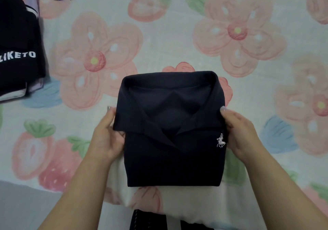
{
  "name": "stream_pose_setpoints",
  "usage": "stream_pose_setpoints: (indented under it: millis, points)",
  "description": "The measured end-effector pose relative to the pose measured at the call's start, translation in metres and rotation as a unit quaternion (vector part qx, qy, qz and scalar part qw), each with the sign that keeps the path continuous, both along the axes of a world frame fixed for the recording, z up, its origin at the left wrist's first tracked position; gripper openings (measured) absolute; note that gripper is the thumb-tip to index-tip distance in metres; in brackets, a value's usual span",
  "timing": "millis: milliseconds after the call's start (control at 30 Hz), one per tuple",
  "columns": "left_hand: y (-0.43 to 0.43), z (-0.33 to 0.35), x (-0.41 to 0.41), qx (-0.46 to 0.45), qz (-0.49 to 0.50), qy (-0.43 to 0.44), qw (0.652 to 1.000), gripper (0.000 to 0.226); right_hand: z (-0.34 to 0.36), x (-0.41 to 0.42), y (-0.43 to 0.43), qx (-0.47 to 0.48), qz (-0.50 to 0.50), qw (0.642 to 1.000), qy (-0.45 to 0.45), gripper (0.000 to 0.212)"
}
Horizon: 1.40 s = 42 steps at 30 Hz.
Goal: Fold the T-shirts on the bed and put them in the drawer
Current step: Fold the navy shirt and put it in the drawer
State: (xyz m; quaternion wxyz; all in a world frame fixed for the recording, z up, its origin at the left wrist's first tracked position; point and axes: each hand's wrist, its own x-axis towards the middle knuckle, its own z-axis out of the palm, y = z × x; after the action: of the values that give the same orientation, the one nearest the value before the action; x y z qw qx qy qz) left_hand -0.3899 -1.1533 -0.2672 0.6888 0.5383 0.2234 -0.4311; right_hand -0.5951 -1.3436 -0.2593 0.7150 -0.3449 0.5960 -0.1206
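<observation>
Shirt (173, 162) edges: left hand (106, 137), right hand (243, 135)

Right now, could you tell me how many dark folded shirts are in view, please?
2. The navy polo shirt is central, gripped by the left hand and right hand; the black lettered shirt tops a stack at the left edge, which may hide more.

"LIKETO" on black shirt (17, 38) (edge-cropped).
</observation>
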Motion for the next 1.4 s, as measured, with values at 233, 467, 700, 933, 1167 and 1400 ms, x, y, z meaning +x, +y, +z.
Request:
stream_pose_setpoints:
  millis: [233,467,700,933,1167,1400]
  points:
    - [-0.05,0.005,0.047,0.289,-0.259,-0.428,0.816,0.069,0.008,0.038,-0.037,-0.281,0.156,0.935,0.148,0.059]
    - [-0.095,0.022,0.041,0.319,-0.467,-0.581,0.585,0.039,0.023,0.081,-0.056,-0.456,0.433,0.729,0.271,0.024]
    - [-0.049,0.043,0.057,0.223,-0.536,-0.5,0.643,0.007,0.041,0.034,-0.055,-0.388,0.483,0.761,0.194,0.021]
    - [-0.081,-0.005,0.062,0.333,-0.365,-0.461,0.737,0.016,-0.004,0.065,-0.071,-0.353,0.355,0.822,0.272,0.028]
    - [-0.043,0.007,0.054,0.266,-0.2,-0.303,0.893,0.045,0.011,0.046,-0.068,-0.138,0.155,0.97,0.13,0.05]
    - [-0.009,-0.004,-0.009,0.16,-0.203,-0.041,0.965,0.061,-0.004,0.002,0.0,0.03,0.145,0.989,0.006,0.041]
